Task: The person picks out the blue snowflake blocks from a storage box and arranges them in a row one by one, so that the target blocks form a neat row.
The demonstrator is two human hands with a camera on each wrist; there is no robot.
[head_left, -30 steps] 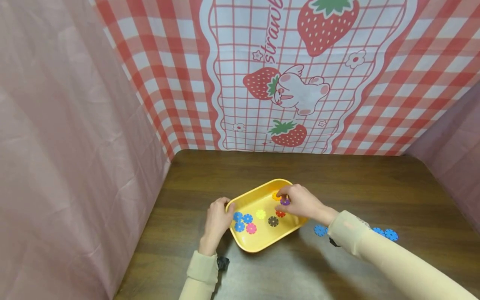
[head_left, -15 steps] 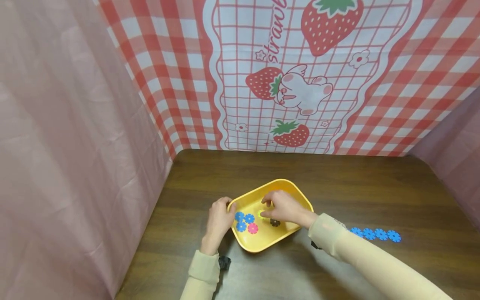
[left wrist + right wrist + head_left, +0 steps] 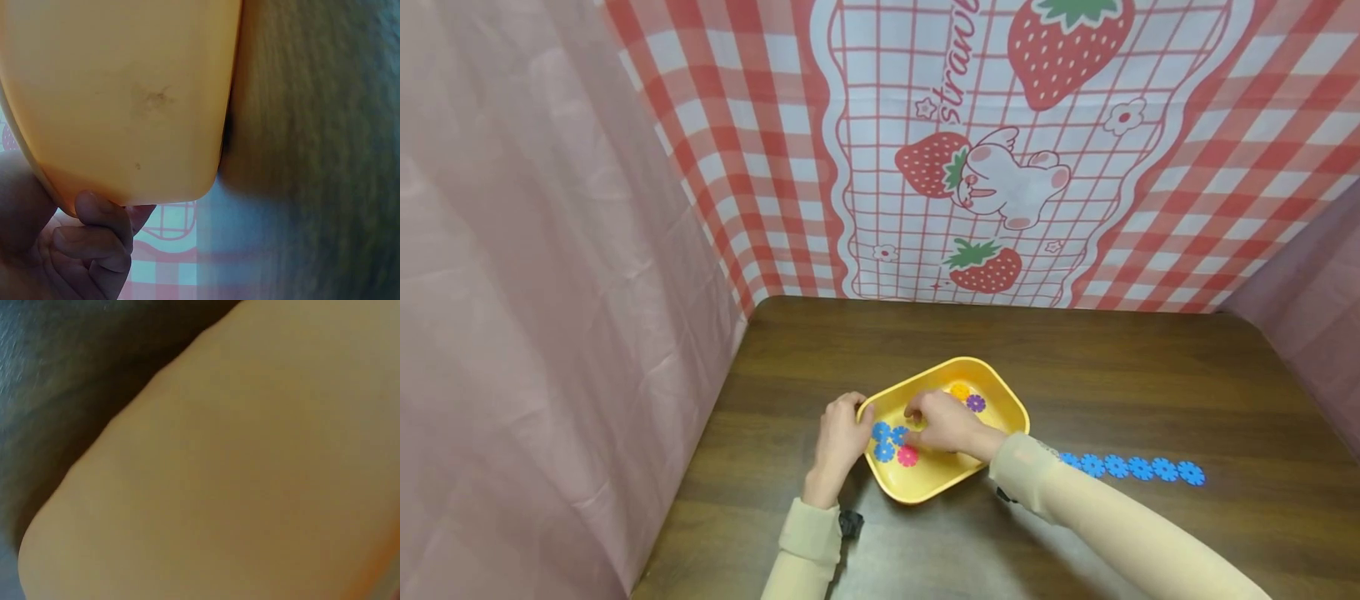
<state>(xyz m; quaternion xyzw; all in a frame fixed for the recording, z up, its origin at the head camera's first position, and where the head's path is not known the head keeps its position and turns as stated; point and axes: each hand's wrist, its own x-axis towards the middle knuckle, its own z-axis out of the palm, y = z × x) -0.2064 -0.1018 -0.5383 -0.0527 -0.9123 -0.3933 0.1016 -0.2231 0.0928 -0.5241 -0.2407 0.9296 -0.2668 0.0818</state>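
Note:
A yellow plastic tray (image 3: 928, 487) stands at a slant on the table. My left hand (image 3: 841, 437) grips its left end, and in the left wrist view the fingers (image 3: 94, 240) curl at the rim below the tray's outer wall (image 3: 137, 125). Inside the tray is my right hand (image 3: 947, 423), thumb and index finger parted just right of several blue snowflake-shaped plastic discs (image 3: 883, 452). A pink disc (image 3: 907, 456) lies below its thumb, and a yellow-green disc (image 3: 919, 423) is partly covered by the fingers. Only the tray's outer wall (image 3: 219, 475) fills the right wrist view.
An orange disc (image 3: 959, 392) and a purple disc (image 3: 976, 403) lie at the tray's far right end. Right of the tray, a row of several blue discs (image 3: 1140, 468) runs along the brown table (image 3: 1135, 375), partly behind the right sleeve. A strawberry-print cloth (image 3: 992, 167) hangs at the back.
My right hand has moved left inside the tray, from the orange and purple discs toward the blue ones. More of the blue row shows now. My left hand stays at the rim.

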